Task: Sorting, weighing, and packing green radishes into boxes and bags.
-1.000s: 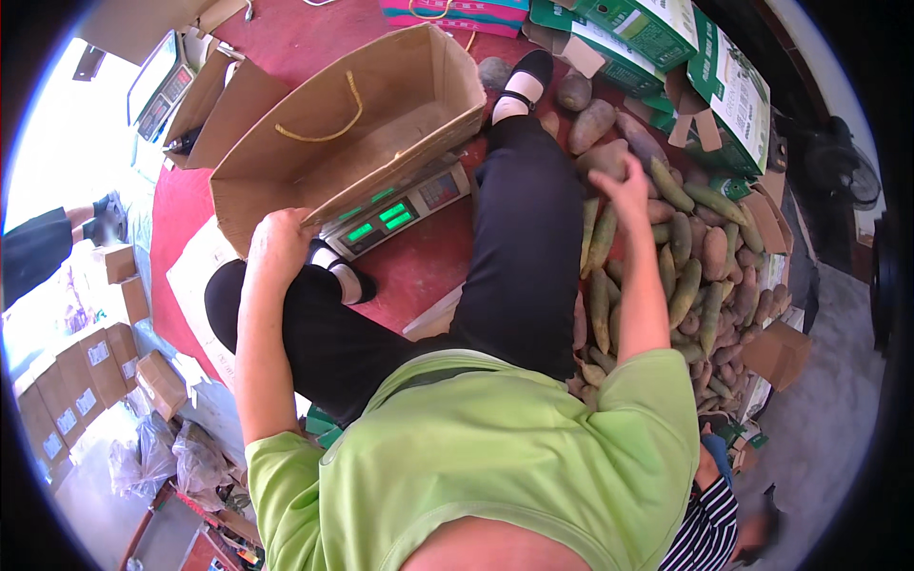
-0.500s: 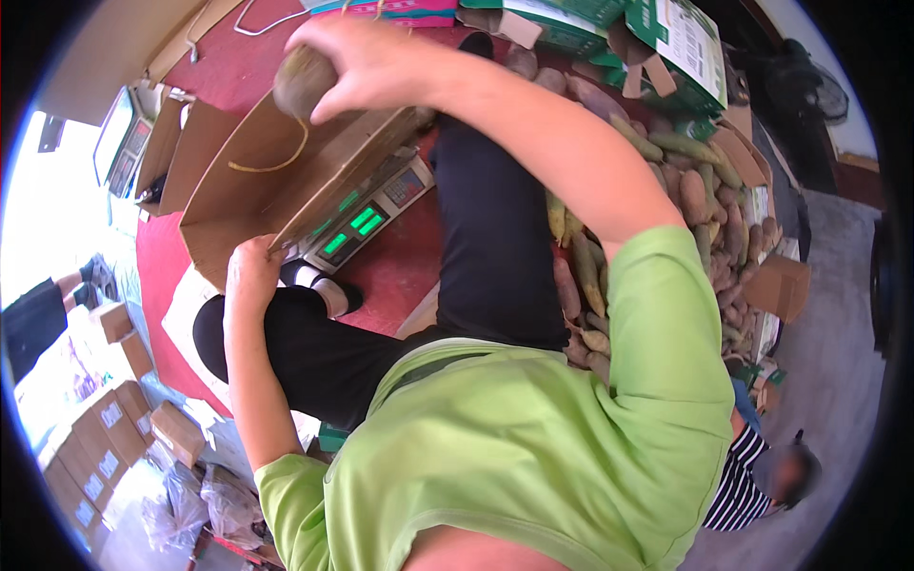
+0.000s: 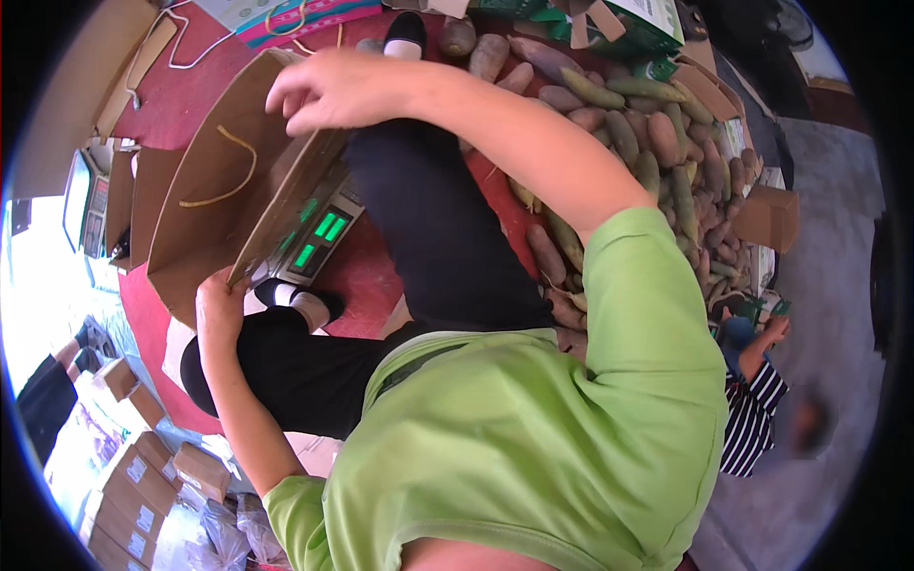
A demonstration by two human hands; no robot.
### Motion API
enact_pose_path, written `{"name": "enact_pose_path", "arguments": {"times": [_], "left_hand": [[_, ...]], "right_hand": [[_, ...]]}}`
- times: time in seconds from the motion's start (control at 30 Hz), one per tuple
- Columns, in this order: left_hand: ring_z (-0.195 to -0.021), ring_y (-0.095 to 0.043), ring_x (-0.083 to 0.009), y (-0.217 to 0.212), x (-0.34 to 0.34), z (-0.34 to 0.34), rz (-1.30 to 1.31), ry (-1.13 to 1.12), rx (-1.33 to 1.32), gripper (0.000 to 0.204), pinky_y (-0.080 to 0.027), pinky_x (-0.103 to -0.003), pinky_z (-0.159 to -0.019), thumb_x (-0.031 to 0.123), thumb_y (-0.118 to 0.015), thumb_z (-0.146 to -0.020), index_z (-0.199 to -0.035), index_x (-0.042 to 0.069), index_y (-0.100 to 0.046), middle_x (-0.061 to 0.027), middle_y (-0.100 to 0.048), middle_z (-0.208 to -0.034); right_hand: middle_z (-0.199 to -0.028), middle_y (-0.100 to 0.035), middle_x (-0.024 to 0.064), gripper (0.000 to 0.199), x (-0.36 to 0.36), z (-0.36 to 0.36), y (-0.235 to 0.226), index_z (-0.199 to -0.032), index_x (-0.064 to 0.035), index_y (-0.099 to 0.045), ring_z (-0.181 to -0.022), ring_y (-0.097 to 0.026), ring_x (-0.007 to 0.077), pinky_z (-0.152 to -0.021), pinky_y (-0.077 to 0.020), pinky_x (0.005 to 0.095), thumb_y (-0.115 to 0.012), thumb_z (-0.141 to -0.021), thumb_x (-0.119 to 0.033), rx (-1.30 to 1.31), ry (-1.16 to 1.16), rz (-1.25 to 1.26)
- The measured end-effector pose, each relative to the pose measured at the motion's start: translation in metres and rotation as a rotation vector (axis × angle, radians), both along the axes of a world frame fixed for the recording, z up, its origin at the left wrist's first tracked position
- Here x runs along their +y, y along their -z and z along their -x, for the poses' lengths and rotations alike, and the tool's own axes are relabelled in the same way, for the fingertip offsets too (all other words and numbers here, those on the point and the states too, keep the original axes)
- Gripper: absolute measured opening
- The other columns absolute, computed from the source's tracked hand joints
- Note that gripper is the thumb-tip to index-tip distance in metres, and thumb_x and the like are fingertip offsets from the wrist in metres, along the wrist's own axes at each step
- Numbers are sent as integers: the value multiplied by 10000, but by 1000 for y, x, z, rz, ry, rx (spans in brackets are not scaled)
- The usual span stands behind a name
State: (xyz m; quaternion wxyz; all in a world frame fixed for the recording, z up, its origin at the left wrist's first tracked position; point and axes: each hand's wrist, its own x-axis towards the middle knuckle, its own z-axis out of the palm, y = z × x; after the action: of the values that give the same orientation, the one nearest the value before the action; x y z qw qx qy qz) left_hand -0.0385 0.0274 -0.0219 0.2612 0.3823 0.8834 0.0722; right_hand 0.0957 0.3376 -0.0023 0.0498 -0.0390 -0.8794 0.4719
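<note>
Two hands on my feed: L hand pinches the near rim of the brown paper bag; R hand hangs over the bag's mouth, fingers part curled & loosely apart (palm's hidden from me). Bag's opening faces up, its base apparently on the scale, lit green. Root veg pile is off to the R, past the R leg.

Green digits glow on the scale, and small, illegible white labels mark the brown cartons.
</note>
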Motion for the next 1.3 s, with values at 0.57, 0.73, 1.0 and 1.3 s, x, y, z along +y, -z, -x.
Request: {"name": "enact_pose_path", "arguments": {"times": [0.57,0.73,1.0,1.3], "left_hand": [[-637,-561,-308,18,-8,9,-61,31,34,176,-455,-393,-650,135,-626,-831,-912,-21,-640,-210,-586,-714],[-653,-581,-292,17,-5,8,-23,6,34,174,-463,-377,-660,131,-634,-833,-921,-18,-640,-202,-598,-720],[-683,-608,-317,18,-3,9,-41,20,32,181,-467,-388,-669,134,-639,-830,-928,-19,-643,-214,-608,-739],[-762,-623,-377,7,-1,2,-16,16,64,198,-474,-408,-706,113,-641,-801,-957,-7,-662,-226,-627,-800]], "right_hand": [[-983,-670,140,405,-54,-328,276,-1110,-63,-632,-924,-641,296,-847,-495,377,-742,-740,-185,-797,932,94],[-1042,-636,144,381,-90,-363,255,-1111,-95,-639,-1027,-588,325,-886,-469,410,-723,-746,-164,-906,1018,-52],[-1441,-357,62,869,-49,-403,183,-1412,-216,-325,-1299,-372,259,-985,-372,512,-797,-682,-246,-1015,1273,-669],[-1358,-488,38,733,-33,-429,199,-1345,-190,-427,-1263,-438,259,-965,-373,548,-778,-718,-333,-1352,1193,-418]]}}
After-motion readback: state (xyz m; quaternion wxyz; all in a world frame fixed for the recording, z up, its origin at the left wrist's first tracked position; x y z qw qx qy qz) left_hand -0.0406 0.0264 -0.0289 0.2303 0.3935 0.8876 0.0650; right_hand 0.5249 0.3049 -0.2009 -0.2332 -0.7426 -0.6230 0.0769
